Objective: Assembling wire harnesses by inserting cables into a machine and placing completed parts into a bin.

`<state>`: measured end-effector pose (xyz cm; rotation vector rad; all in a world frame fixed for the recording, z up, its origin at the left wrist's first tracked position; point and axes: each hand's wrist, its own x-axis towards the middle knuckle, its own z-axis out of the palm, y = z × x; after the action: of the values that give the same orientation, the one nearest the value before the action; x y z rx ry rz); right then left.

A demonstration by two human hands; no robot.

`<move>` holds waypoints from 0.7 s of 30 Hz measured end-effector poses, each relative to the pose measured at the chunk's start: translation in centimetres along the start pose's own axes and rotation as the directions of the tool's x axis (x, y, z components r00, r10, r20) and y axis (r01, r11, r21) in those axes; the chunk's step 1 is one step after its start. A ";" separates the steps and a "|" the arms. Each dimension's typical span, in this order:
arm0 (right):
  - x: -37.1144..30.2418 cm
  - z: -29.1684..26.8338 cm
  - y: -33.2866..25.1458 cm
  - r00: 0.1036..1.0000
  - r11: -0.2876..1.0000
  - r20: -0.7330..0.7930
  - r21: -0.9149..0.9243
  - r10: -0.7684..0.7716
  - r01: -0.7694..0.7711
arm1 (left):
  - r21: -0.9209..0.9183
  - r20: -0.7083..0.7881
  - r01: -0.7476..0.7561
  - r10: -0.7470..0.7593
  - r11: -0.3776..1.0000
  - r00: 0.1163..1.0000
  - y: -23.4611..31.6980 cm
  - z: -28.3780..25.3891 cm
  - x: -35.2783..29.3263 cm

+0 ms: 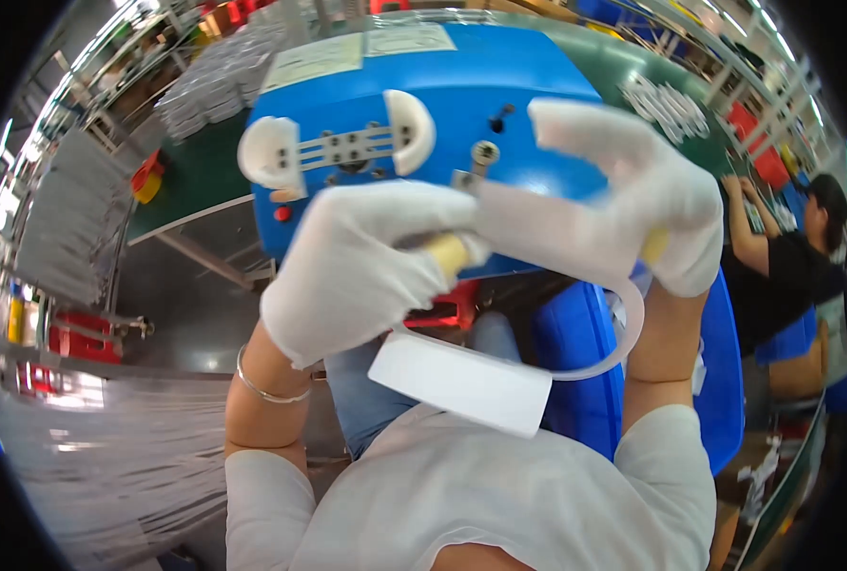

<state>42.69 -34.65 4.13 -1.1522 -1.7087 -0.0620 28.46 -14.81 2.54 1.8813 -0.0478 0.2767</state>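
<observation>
Blue fixture (pixel 499 86) close ahead; perhaps open floor (pixel 195 314) leftward.

Left hand (pixel 361 262) and right hand (pixel 632 205) grip a white part (pixel 537 224).

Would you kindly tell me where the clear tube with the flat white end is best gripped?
Probably at the flat white end piece, pinched across its broad faces from below, where it hangs free. The clear tube loops up to the gloved right hand; the gloved left hand covers the rest.

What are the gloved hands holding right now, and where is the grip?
Both hands, left and right, hold a translucent tube near its upper end; its loop and white flat piece hang below.
</observation>
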 end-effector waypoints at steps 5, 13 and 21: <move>2.7 4.7 2.8 0.872 0.929 -0.412 -0.137 0.263 -0.345 | 0.446 -0.497 -0.137 0.372 0.885 0.784 -0.2 -4.8 -0.1; 3.3 6.4 2.4 0.776 0.990 -0.626 -0.044 0.080 -0.137 | 0.660 -0.355 -0.328 0.665 0.676 0.656 1.0 -4.9 -0.2; 3.8 7.6 5.6 0.785 0.890 -0.502 -0.065 0.362 -0.451 | 0.742 -0.464 -0.080 0.596 0.666 0.656 -1.0 -7.4 1.5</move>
<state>41.19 -25.10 0.92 -1.4828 -1.0024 -0.2208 28.83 -7.33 4.10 2.3518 0.2066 1.4537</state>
